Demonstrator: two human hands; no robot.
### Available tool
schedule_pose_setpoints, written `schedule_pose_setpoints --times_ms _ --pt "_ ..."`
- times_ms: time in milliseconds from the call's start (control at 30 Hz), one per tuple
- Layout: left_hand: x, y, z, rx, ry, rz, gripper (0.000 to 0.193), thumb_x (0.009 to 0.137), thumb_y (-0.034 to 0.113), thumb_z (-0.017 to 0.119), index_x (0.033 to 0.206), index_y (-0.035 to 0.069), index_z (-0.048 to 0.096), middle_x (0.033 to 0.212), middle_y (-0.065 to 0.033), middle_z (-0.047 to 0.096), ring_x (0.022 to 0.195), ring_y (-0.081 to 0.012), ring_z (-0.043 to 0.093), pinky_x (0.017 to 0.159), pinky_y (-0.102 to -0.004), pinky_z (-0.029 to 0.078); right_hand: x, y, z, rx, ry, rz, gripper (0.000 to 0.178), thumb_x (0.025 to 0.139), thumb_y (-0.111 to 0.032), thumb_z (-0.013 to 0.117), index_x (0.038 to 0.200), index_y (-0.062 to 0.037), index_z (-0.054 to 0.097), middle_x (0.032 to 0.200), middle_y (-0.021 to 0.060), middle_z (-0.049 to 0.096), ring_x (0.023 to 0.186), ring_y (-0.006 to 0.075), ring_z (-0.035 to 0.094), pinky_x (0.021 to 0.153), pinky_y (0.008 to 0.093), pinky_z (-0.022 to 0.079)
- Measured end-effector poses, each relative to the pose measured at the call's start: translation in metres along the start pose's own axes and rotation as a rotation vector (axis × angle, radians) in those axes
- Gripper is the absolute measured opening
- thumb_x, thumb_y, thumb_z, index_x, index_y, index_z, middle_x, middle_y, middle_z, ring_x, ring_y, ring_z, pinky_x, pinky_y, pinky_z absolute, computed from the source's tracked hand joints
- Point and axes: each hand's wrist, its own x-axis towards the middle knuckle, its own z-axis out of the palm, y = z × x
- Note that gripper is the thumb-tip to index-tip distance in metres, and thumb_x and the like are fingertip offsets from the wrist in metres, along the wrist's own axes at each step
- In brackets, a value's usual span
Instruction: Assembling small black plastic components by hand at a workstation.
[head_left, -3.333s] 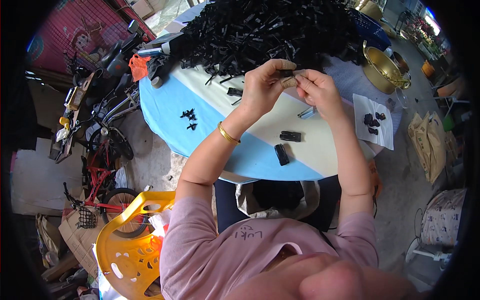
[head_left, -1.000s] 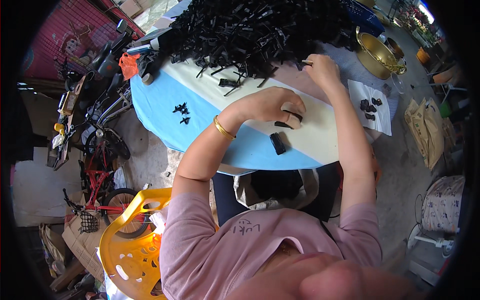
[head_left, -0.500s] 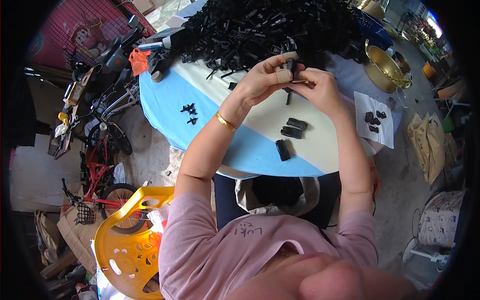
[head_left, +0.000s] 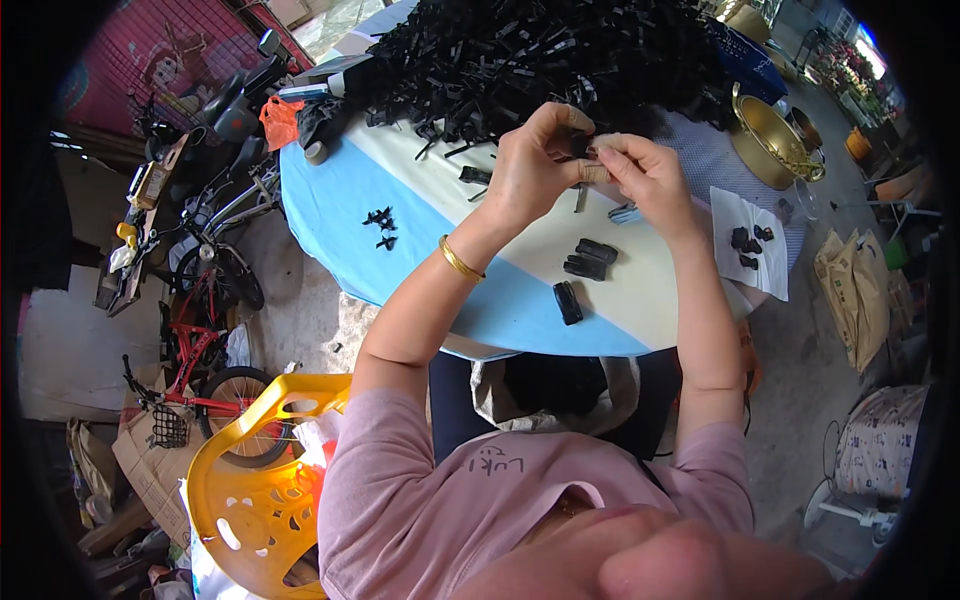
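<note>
Over the far middle of the table [head_left: 400,240], my left hand [head_left: 530,170], with tape on its fingers, is closed round a small black plastic piece [head_left: 578,146]. My right hand [head_left: 648,185] meets it from the right, thumb and finger pinched at the piece's edge; what lies between those fingertips is too small to make out. Beneath my right hand a bluish object [head_left: 625,213] partly shows. Closer to me lie black blocks [head_left: 590,258], one of them apart [head_left: 567,302]. A black strip-like piece [head_left: 474,175] rests left of my left wrist.
A large heap of black plastic pieces [head_left: 530,60] covers the table's far side. Tiny black parts [head_left: 380,220] sit at left, others on white paper [head_left: 735,205] at right. A gold-coloured pot [head_left: 765,140] stands far right. A yellow chair [head_left: 250,480] is beside me.
My hands have turned and my fingers shifted around the black piece. The right hand has rolled inward. The bluish object under it and more of the strip at left now show.
</note>
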Motion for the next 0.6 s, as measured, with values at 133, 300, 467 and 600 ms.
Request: schedule_pose_setpoints --times_ms 133,300,467,600 --pt "-0.0014 0.0092 -0.0006 0.138 -0.022 -0.005 0.034 0.067 0.002 0.073 0.093 -0.001 0.052 0.094 -0.0075 0.062 0.085 -0.0107 0.060 0.074 -0.0232 0.051 -0.0001 0.0013 -0.0018 -0.069 0.008 -0.004 0.016 0.086 -0.010 0.055 0.093 0.0025 0.062 0.076 0.0010 0.061 0.068 0.0041 0.053 0.060 0.0176 0.045" --pt "-0.0027 0.0088 -0.0027 0.056 -0.057 -0.023 0.032 0.071 0.001 0.069 0.099 -0.003 0.054 0.091 -0.0067 0.062 0.084 -0.0109 0.060 0.074 -0.0235 0.051 -0.0022 0.0006 -0.0006 -0.158 0.007 -0.098 0.015 0.085 -0.009 0.056 0.091 0.0030 0.062 0.073 0.0023 0.061 0.064 0.0054 0.053 0.057 0.0181 0.045" --pt "-0.0008 0.0063 -0.0061 -0.089 -0.110 -0.048 0.032 0.074 -0.001 0.065 0.104 -0.003 0.054 0.088 -0.0060 0.062 0.081 -0.0110 0.060 0.074 -0.0231 0.051 -0.0029 -0.0028 0.0006 -0.264 0.021 -0.142 0.013 0.084 -0.009 0.057 0.088 0.0022 0.062 0.065 0.0023 0.059 0.058 0.0059 0.052 0.053 0.0188 0.042" --pt "-0.0030 0.0128 -0.0046 0.037 -0.078 -0.059 0.024 0.074 -0.004 0.064 0.097 -0.004 0.056 0.088 -0.0063 0.062 0.081 -0.0104 0.060 0.073 -0.0222 0.051 -0.0041 -0.0042 0.0027 -0.287 0.032 -0.139 0.012 0.083 -0.009 0.057 0.084 0.0018 0.063 0.061 0.0015 0.056 0.054 0.0057 0.051 0.049 0.0192 0.039"
